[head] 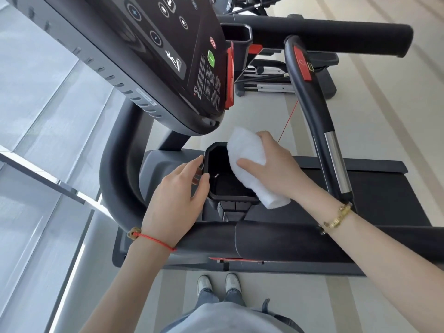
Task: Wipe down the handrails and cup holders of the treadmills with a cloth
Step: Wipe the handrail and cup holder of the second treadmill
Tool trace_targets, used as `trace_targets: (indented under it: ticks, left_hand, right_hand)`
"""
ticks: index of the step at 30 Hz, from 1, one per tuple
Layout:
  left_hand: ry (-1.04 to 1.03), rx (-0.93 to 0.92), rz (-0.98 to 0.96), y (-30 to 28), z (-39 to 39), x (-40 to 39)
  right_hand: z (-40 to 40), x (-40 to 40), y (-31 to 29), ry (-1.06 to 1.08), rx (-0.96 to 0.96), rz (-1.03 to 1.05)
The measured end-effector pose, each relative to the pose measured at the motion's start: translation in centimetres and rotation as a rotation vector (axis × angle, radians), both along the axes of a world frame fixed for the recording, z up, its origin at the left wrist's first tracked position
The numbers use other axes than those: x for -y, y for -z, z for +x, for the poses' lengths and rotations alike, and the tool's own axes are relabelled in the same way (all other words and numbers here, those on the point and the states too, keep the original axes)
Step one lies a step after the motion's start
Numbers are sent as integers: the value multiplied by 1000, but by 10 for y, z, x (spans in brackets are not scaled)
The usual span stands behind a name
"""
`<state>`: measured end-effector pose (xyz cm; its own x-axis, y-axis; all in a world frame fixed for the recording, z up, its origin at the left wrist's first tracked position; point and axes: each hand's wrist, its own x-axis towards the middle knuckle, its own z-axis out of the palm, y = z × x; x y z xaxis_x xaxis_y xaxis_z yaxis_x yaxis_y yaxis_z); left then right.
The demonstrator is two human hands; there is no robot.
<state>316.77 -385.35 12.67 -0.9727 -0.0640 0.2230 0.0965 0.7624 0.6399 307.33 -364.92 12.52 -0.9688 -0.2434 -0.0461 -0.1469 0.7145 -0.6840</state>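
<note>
A black cup holder sits below the treadmill console, in the middle of the view. My right hand grips a rolled white cloth that lies over the holder's right rim. My left hand rests on the holder's left rim, its fingers curled over the edge. A black padded handrail runs across in front of me, under both forearms. A second cup holder and the far handrail show at the top.
The black console with a green and a red button overhangs the holder. A curved centre bar with a red stop tag and chrome grip stands at right. The belt lies beyond. Windows fill the left side.
</note>
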Motion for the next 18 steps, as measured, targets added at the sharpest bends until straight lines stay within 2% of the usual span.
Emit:
trace_targets:
  ticks: [4, 10, 18]
  left_hand:
    - [1, -8, 3, 0, 0, 0]
    - [8, -14, 22, 1, -1, 2]
    - [20, -19, 8, 3, -2, 2]
  right_hand:
    - [18, -1, 4, 3, 54, -56]
    - [-16, 7, -23, -129, 76, 127]
    - [36, 1, -5, -12, 102, -76]
